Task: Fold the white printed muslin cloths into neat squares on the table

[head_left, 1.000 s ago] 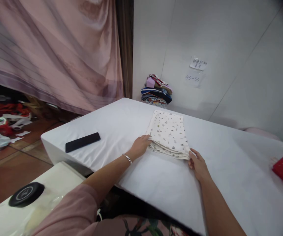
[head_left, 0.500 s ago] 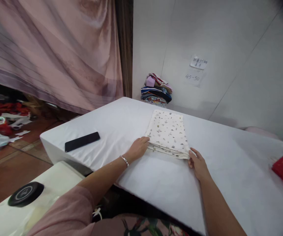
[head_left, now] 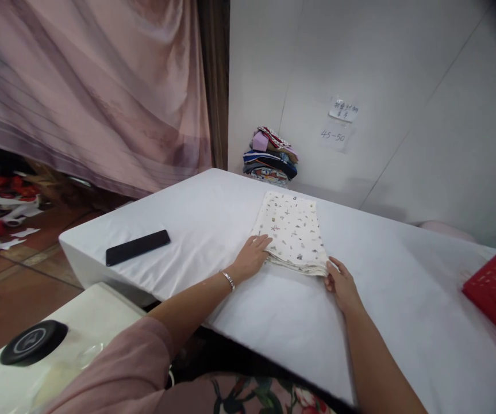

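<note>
A folded cream cloth (head_left: 293, 230) with small printed figures lies on the white table (head_left: 213, 218). My left hand (head_left: 252, 257) rests at the cloth's near left corner, fingers stretched over its edge. My right hand (head_left: 339, 282) sits at the near right corner, fingers curled against the folded layers; whether it pinches them I cannot tell. A silver bracelet is on my left wrist.
A black phone (head_left: 138, 246) lies at the table's left. A stack of folded colourful clothes (head_left: 270, 157) stands by the wall at the back. A red basket (head_left: 495, 287) is at the right edge. A black round disc (head_left: 27, 342) sits on a white surface, lower left.
My left hand has slid a little further onto the cloth's corner. The view has shifted slightly, showing more of the red basket.
</note>
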`<action>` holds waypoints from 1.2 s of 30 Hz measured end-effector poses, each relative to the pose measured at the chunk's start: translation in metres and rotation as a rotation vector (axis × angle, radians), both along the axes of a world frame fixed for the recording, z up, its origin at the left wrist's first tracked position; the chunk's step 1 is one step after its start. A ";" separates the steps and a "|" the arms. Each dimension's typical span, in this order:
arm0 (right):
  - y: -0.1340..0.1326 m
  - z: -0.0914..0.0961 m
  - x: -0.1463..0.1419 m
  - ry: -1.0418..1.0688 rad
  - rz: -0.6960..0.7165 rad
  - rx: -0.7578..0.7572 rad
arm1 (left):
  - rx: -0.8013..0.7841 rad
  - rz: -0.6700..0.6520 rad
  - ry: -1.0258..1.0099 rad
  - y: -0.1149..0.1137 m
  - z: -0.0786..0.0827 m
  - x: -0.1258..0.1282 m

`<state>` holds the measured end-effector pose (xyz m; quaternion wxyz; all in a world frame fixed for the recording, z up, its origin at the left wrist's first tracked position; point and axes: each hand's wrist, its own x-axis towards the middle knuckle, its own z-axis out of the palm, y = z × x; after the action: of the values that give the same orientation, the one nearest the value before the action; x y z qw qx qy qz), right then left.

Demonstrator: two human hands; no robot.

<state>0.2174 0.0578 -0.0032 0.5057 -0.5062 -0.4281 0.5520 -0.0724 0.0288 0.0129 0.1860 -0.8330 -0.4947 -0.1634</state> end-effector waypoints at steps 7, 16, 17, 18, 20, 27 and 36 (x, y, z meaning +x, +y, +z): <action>0.002 -0.002 0.000 0.031 -0.060 0.014 | -0.033 -0.072 -0.075 -0.008 -0.003 -0.011; 0.001 -0.001 0.000 -0.016 -0.035 0.010 | -0.090 -0.085 -0.112 -0.005 0.002 0.006; 0.001 -0.001 0.000 -0.022 -0.037 0.010 | -0.090 -0.085 -0.117 -0.003 0.001 0.011; 0.001 -0.001 0.000 -0.026 -0.038 0.010 | -0.089 -0.085 -0.119 0.000 0.000 0.015; 0.001 0.000 0.000 -0.024 -0.039 0.010 | -0.079 -0.085 -0.116 0.004 -0.004 0.023; 0.002 0.000 0.001 -0.026 -0.026 -0.002 | -0.029 -0.112 -0.065 0.007 -0.004 0.036; 0.003 -0.001 0.000 -0.013 -0.040 0.011 | -0.075 -0.174 -0.111 -0.001 -0.003 0.029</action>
<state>0.2178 0.0612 -0.0044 0.5166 -0.5156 -0.4243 0.5360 -0.0435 0.0283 0.0098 0.1123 -0.8690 -0.4356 -0.2062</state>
